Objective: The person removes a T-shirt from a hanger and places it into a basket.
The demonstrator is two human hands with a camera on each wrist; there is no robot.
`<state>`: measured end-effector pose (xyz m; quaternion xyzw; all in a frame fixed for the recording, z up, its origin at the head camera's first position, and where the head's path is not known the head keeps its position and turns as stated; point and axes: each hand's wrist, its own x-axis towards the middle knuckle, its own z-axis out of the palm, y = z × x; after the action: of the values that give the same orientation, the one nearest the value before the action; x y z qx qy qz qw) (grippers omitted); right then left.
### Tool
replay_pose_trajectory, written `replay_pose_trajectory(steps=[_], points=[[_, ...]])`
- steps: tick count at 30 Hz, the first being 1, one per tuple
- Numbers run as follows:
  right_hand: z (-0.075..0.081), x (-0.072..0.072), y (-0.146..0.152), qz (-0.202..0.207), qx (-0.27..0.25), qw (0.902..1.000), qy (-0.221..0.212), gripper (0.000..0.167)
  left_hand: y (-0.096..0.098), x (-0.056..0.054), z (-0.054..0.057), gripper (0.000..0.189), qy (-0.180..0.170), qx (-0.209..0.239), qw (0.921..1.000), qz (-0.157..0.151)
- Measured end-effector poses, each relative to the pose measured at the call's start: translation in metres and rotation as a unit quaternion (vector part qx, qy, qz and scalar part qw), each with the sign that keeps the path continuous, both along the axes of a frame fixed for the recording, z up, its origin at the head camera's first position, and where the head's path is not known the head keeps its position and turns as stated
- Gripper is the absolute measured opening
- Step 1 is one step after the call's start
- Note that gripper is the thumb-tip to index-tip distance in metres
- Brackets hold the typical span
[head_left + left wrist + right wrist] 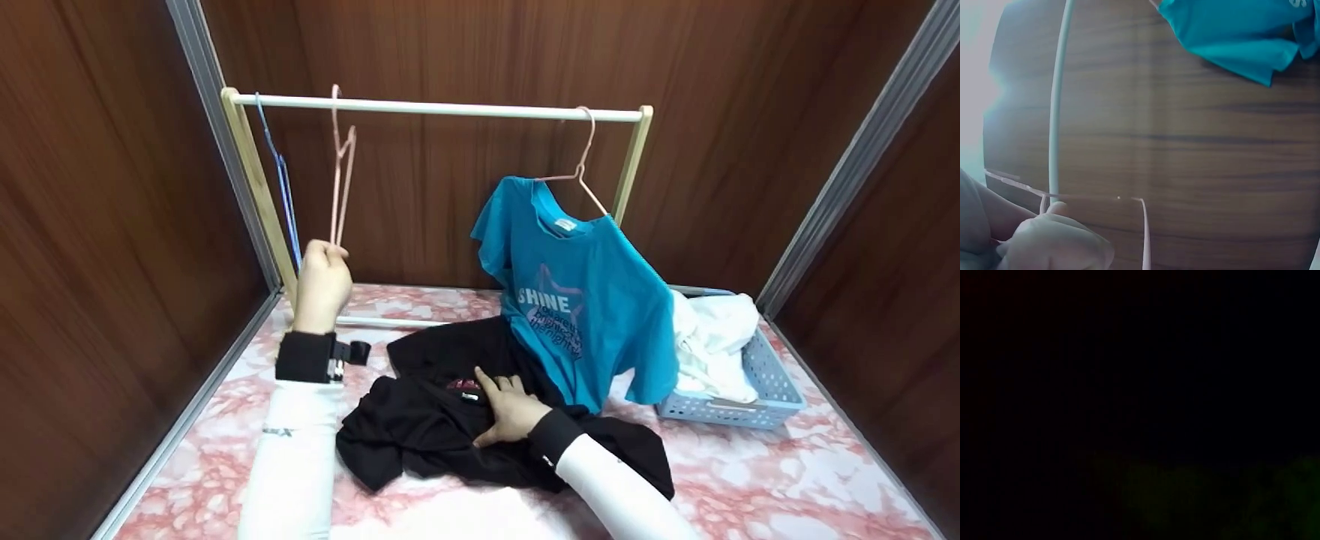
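My left hand (322,283) grips the lower part of a pink clothes hanger (337,191), whose hook is at the white rail of the rack. In the left wrist view, the curled fingers close around the thin pink hanger (1095,197). My right hand (511,409) rests with spread fingers on a crumpled black T-shirt (420,420), beside its neck label and a reddish print. To the right of it, a blue T-shirt (600,300) with "SHINE" lettering hangs from another pink hanger (581,161). The right wrist view is almost wholly dark.
The clothes rack has a white rail (450,109) and wooden posts. A blue hanger (283,184) hangs at its left end. A light-blue basket (772,375) holding white cloth (716,337) stands at the right, on a pink-and-white marbled surface (817,480). Brown wood-look panels enclose the area.
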<state>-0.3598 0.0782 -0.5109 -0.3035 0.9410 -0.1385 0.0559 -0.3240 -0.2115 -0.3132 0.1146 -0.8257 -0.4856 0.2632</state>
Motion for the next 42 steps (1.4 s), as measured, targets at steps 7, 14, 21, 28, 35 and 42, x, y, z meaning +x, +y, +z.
replay_pose_trajectory(steps=[7, 14, 21, 28, 35, 42], points=[[0.002, 0.006, -0.001, 0.051, -0.013, 0.9986, -0.008, 0.109, -0.018, -0.015, 0.016, 0.035, -0.042, 0.010, 0.9988, 0.023], [0.000, 0.005, 0.001, 0.142, -0.023, 0.9892, 0.025, 0.066, -0.032, -0.031, 0.019, 0.036, -0.065, 0.047, 0.9963, 0.031], [0.007, 0.002, 0.016, 0.145, -0.089, 0.9839, 0.056, 0.024, -0.047, -0.042, 0.016, 0.036, -0.090, 0.073, 0.9928, 0.028], [0.040, 0.008, 0.053, 0.118, -0.229, 0.9591, 0.117, 0.016, -0.065, -0.047, 0.013, 0.040, -0.106, 0.076, 0.9911, 0.025], [0.069, 0.023, 0.105, 0.111, -0.321, 0.9212, 0.190, 0.038, -0.081, -0.051, 0.012, 0.041, -0.116, 0.069, 0.9900, 0.041], [0.092, 0.042, 0.164, 0.056, -0.396, 0.8895, 0.221, 0.041, -0.087, -0.056, 0.012, 0.042, -0.117, 0.058, 0.9899, 0.056]])
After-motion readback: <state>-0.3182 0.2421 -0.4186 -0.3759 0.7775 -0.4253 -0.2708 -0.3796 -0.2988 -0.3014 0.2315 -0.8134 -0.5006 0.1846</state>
